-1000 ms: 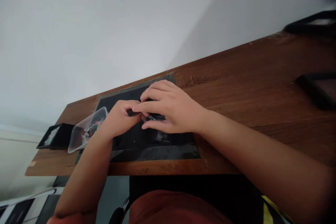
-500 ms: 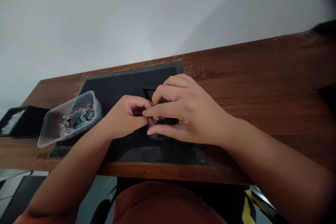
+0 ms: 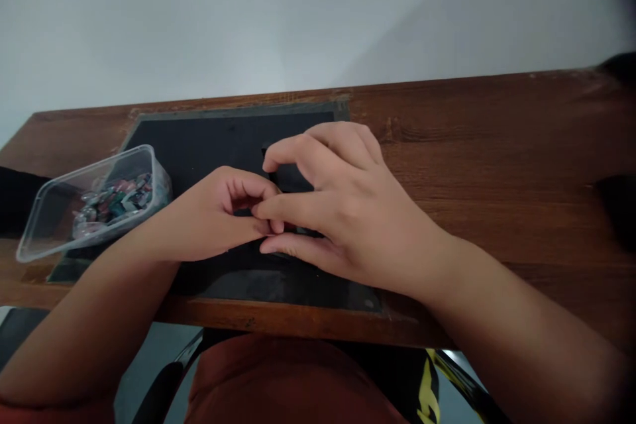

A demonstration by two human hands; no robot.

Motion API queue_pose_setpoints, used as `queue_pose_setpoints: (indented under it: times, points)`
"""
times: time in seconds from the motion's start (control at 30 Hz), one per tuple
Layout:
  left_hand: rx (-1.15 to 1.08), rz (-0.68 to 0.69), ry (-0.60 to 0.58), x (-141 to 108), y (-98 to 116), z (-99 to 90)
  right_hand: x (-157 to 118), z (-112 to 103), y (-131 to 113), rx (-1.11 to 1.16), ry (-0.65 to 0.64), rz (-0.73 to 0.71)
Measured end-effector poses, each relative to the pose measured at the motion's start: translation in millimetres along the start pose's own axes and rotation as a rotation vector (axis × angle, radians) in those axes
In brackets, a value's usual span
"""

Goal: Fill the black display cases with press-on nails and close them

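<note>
Over the black mat (image 3: 199,139), my left hand (image 3: 223,215) is closed, its thumb and fingertips pinched together. What it grips is too small and too covered to name. My right hand (image 3: 342,202) meets it from the right, with thumb and index finger closing around the same spot and the other fingers raised and curled. Whatever lies between those fingertips is hidden as well. Under and behind my right hand, part of a dark, flat tray-like object (image 3: 291,177) shows on the mat; the hand covers most of it.
To the left stands a clear plastic tub (image 3: 47,222) holding many small shiny pieces in mixed colours. A black box (image 3: 20,202) is beyond it at the left edge. The wooden table (image 3: 472,146) runs along a pale wall; a dark object (image 3: 619,205) sits far right.
The view has shifted, so the tub and mat sit further left. My right thumb and index finger have drawn in against my left fingertips, while the right hand's other fingers have lifted.
</note>
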State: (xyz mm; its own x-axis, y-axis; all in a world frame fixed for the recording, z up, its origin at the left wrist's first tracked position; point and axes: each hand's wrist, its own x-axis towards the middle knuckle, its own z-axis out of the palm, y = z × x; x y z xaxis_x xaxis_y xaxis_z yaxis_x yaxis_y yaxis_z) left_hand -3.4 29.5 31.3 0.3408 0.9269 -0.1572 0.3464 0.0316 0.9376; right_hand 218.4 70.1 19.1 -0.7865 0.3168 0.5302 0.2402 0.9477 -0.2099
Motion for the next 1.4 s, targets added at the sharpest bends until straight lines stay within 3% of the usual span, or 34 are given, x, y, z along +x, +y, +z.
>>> queue_pose_setpoints:
  times: [0.33, 0.57, 0.7, 0.83, 0.9, 1.0, 1.1, 1.2, 1.3, 1.4]
  points:
    - [-0.071, -0.016, -0.063, 2.6, 4.4, -0.9, 0.1, -5.0, 0.7, -0.118, 0.074, -0.008]
    - [-0.153, 0.028, 0.0, 3.3, 1.9, -1.7, 3.7, -9.1, -3.3, -0.065, 0.189, -0.066]
    - [-0.214, -0.018, -0.033, 3.8, 1.5, -3.1, 2.0, -5.8, -0.2, -0.039, 0.164, -0.065]
    - [-0.209, -0.031, 0.018, 2.9, 3.0, -1.2, 0.7, -7.1, 2.8, -0.028, 0.141, -0.047]
    - [-0.138, -0.006, 0.044, 1.4, 3.5, -0.3, 0.8, -11.0, 3.5, -0.04, 0.1, 0.01]
    - [0.113, 0.072, 0.104, -1.6, 2.0, -0.5, 1.6, -18.2, 2.0, -0.085, 0.077, 0.21]
    - [0.436, 0.166, 0.112, -3.3, -3.2, -2.9, 2.4, -22.9, -1.7, -0.137, 0.197, 0.34]
    - [0.639, 0.224, 0.011, -3.6, -10.9, -6.8, 2.7, -23.8, -4.2, -0.129, 0.319, 0.31]
    - [0.726, 0.222, -0.082, -4.3, -17.1, -9.5, 2.7, -23.1, -4.6, -0.101, 0.29, 0.299]
    - [0.748, 0.235, -0.084, -6.0, -19.1, -8.2, 2.8, -22.7, -4.7, -0.097, 0.239, 0.286]
